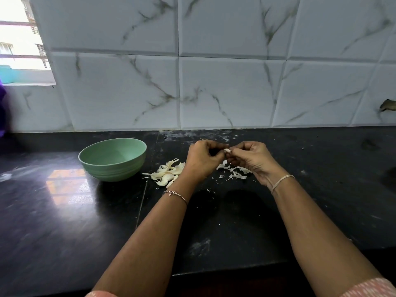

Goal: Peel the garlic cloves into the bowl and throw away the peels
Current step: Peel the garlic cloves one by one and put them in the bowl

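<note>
Above the black stone bench (64, 211), our left hand (201, 159) and right hand (252, 159) both pinch one small white garlic clove (226, 150) between curled fingers (237, 150). The pale green round bowl (111, 170) stands at the left, a heap of unpeeled cloves (167, 173) is near it, and loose white peels (235, 171) lie under the right hand.

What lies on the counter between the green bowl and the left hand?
A pile of garlic cloves on the counter, in the head view.
</note>
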A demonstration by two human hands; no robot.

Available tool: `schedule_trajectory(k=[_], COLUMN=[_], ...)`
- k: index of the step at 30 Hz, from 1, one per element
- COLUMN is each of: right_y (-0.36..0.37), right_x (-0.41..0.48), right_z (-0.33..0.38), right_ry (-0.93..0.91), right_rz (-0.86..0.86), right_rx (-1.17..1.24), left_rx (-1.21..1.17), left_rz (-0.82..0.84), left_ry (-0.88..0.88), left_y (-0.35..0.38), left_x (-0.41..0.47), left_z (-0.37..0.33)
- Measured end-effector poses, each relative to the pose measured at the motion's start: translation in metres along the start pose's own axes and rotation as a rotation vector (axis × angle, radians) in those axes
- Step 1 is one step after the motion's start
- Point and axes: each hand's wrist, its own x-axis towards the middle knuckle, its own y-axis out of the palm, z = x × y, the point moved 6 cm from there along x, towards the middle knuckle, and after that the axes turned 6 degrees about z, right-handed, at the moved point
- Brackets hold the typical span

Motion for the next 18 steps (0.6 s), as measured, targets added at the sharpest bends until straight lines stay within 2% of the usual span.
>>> schedule_trajectory(k=[12, 18], right_y=[0.0017, 0.0021], right_x=[0.0007, 0.0021], right_z=[-0.0022, -0.0044], right_ry=[0.049, 0.060], right_rz=[-0.002, 0.010], right_rx=[0.066, 0.113], left_rx=[0.009, -0.025], left_rz=[0.019, -0.026], left_ry=[0.028, -0.002], left_y=[0.0003, -0.0033], left_x=[-0.0039, -0.0057], left_z=[-0.0066, -0.0074])
